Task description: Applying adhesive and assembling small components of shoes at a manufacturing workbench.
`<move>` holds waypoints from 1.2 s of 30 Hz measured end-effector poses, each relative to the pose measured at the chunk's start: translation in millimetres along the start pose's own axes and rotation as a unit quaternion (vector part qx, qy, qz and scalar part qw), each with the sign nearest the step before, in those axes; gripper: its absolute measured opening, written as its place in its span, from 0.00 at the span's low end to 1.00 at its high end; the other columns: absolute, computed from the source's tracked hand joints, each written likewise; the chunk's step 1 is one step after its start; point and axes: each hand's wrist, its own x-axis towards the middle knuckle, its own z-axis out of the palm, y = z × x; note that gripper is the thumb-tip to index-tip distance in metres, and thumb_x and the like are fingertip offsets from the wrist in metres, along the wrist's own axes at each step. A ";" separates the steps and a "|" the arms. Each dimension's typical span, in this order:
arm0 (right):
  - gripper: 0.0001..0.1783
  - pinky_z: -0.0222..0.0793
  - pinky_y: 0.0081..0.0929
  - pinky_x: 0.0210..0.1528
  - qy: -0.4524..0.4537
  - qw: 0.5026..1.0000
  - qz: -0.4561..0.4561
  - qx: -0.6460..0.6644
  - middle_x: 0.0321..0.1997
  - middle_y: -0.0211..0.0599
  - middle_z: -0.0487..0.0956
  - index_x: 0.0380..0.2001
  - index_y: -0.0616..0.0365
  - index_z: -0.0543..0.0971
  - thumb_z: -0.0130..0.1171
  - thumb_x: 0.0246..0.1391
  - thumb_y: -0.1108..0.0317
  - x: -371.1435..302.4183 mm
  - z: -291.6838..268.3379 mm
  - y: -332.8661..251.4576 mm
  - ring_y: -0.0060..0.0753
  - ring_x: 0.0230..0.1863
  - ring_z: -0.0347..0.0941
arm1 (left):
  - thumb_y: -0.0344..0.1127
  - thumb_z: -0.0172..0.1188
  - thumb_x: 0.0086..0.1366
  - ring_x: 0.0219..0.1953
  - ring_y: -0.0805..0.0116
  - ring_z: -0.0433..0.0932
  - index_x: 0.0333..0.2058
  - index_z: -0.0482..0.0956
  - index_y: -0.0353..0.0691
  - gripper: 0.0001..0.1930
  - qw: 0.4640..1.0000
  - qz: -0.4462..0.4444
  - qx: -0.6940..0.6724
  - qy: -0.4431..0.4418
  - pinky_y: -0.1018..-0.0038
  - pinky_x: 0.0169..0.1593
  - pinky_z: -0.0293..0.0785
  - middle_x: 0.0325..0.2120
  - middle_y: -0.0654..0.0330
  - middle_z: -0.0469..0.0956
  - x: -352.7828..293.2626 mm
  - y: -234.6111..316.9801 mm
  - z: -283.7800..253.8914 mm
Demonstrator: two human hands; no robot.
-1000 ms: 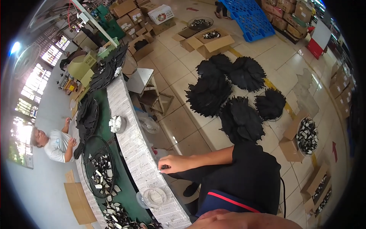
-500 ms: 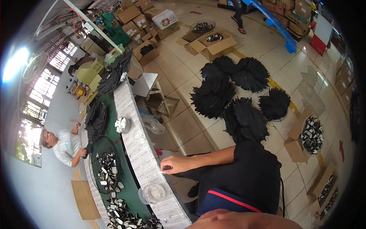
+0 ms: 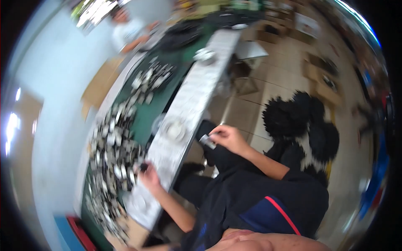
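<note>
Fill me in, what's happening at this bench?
A seated person works at a long green table heaped with small black and silver parts. The left hand reaches onto the table's pale edge strip, fingers at a small dark piece. The right hand is off the table over the lap, pinching a small silvery part. Another person sits at the far end. Black fluffy bundles lie on the floor. The picture is motion-blurred.
</note>
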 end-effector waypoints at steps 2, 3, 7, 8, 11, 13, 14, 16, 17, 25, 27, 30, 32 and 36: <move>0.06 0.72 0.17 0.36 -0.022 1.000 0.002 0.015 0.30 0.29 0.80 0.37 0.64 0.79 0.61 0.58 0.73 5.4 7.6 6.7 0.16 0.33 0.75 | 0.35 0.64 0.61 0.42 0.58 0.76 0.40 0.76 0.39 0.11 0.998 -0.017 -0.027 0.049 0.55 0.57 0.71 0.38 0.59 0.77 -44.2 -29.8 16.4; 0.06 0.72 0.17 0.37 -0.024 1.000 -0.001 -0.002 0.31 0.29 0.80 0.37 0.64 0.78 0.61 0.57 0.74 5.9 11.3 2.6 0.16 0.33 0.75 | 0.33 0.65 0.61 0.45 0.52 0.75 0.42 0.74 0.39 0.12 0.996 0.010 -0.017 0.092 0.50 0.58 0.71 0.41 0.58 0.76 -69.5 -42.2 34.7; 0.08 0.72 0.16 0.35 -0.095 0.974 -0.122 -0.166 0.40 0.35 0.78 0.38 0.65 0.78 0.63 0.54 0.76 19.1 42.8 -15.4 0.18 0.33 0.75 | 0.34 0.59 0.65 0.48 0.45 0.78 0.45 0.72 0.32 0.14 0.980 0.015 0.141 0.137 0.55 0.51 0.79 0.42 0.52 0.75 -112.6 -51.8 49.9; 0.08 0.72 0.16 0.35 -0.119 0.972 -0.117 -0.166 0.40 0.35 0.78 0.38 0.65 0.78 0.63 0.54 0.76 19.5 48.4 -19.3 0.18 0.33 0.75 | 0.34 0.58 0.66 0.48 0.45 0.77 0.45 0.71 0.31 0.14 0.981 0.010 0.159 0.115 0.57 0.51 0.79 0.43 0.52 0.75 -117.6 -52.0 48.2; 0.07 0.73 0.17 0.39 -0.152 0.957 -0.108 -0.220 0.43 0.37 0.77 0.37 0.66 0.78 0.62 0.54 0.77 32.0 67.9 -18.8 0.20 0.38 0.74 | 0.33 0.56 0.67 0.49 0.47 0.78 0.46 0.71 0.30 0.14 0.981 0.007 0.180 0.070 0.61 0.53 0.78 0.42 0.52 0.76 -125.0 -53.9 51.9; 0.06 0.73 0.17 0.39 -0.156 0.970 -0.086 -0.168 0.43 0.37 0.77 0.35 0.66 0.79 0.61 0.54 0.78 39.6 75.8 -12.8 0.21 0.39 0.74 | 0.31 0.55 0.67 0.50 0.49 0.78 0.47 0.71 0.30 0.13 0.982 -0.002 0.186 0.045 0.64 0.54 0.77 0.41 0.52 0.76 -127.1 -59.1 60.6; 0.05 0.73 0.19 0.39 -0.167 0.967 -0.080 -0.173 0.43 0.38 0.76 0.34 0.66 0.79 0.62 0.53 0.78 44.1 78.1 -11.3 0.22 0.40 0.74 | 0.30 0.53 0.68 0.50 0.52 0.78 0.47 0.71 0.30 0.12 0.973 -0.020 0.225 0.038 0.65 0.55 0.76 0.41 0.53 0.76 -127.3 -61.3 70.0; 0.06 0.73 0.19 0.40 -0.181 0.951 -0.121 -0.218 0.43 0.39 0.76 0.35 0.66 0.78 0.62 0.52 0.79 52.4 82.3 -7.7 0.24 0.39 0.75 | 0.28 0.51 0.69 0.51 0.59 0.78 0.47 0.71 0.30 0.11 0.958 -0.050 0.279 0.031 0.67 0.56 0.75 0.40 0.56 0.78 -124.7 -68.4 73.8; 0.06 0.74 0.20 0.40 -0.188 0.931 -0.173 -0.261 0.43 0.40 0.76 0.35 0.66 0.78 0.63 0.52 0.79 55.7 84.4 -5.9 0.25 0.39 0.75 | 0.28 0.51 0.69 0.51 0.59 0.78 0.47 0.71 0.30 0.11 0.958 -0.057 0.278 0.041 0.67 0.56 0.75 0.40 0.56 0.78 -120.7 -71.8 72.2; 0.10 0.75 0.30 0.41 -0.160 0.924 -0.220 -0.268 0.43 0.48 0.76 0.28 0.65 0.76 0.67 0.43 0.80 47.9 103.5 1.4 0.44 0.38 0.77 | 0.37 0.52 0.71 0.49 0.63 0.79 0.50 0.71 0.33 0.15 0.960 -0.100 0.258 0.038 0.68 0.54 0.76 0.43 0.56 0.78 -106.3 -104.9 62.4; 0.10 0.75 0.28 0.34 -0.168 0.911 -0.249 -0.282 0.42 0.47 0.76 0.29 0.64 0.75 0.68 0.44 0.79 45.9 101.4 7.2 0.42 0.35 0.78 | 0.38 0.54 0.70 0.47 0.64 0.80 0.48 0.72 0.33 0.15 0.965 -0.097 0.239 0.042 0.68 0.54 0.77 0.39 0.59 0.79 -106.7 -112.3 64.9; 0.11 0.76 0.27 0.28 -0.187 0.891 -0.292 -0.293 0.42 0.47 0.76 0.30 0.63 0.75 0.68 0.44 0.77 42.6 101.2 12.8 0.40 0.32 0.79 | 0.37 0.55 0.70 0.45 0.65 0.80 0.48 0.71 0.32 0.15 0.966 -0.098 0.234 0.059 0.71 0.51 0.79 0.44 0.54 0.79 -112.5 -120.0 66.7; 0.12 0.76 0.27 0.27 -0.198 0.882 -0.307 -0.297 0.43 0.46 0.76 0.30 0.63 0.75 0.69 0.43 0.77 40.1 102.6 14.6 0.38 0.30 0.79 | 0.36 0.55 0.69 0.45 0.65 0.80 0.48 0.71 0.31 0.15 0.965 -0.083 0.242 0.054 0.71 0.50 0.79 0.44 0.54 0.79 -114.2 -120.7 71.5; 0.12 0.76 0.27 0.27 -0.211 0.872 -0.313 -0.310 0.43 0.47 0.76 0.29 0.63 0.75 0.69 0.42 0.77 38.0 103.7 18.7 0.37 0.28 0.78 | 0.32 0.56 0.68 0.45 0.67 0.80 0.49 0.70 0.30 0.15 0.967 -0.063 0.242 0.045 0.72 0.51 0.79 0.44 0.54 0.79 -113.9 -117.4 69.3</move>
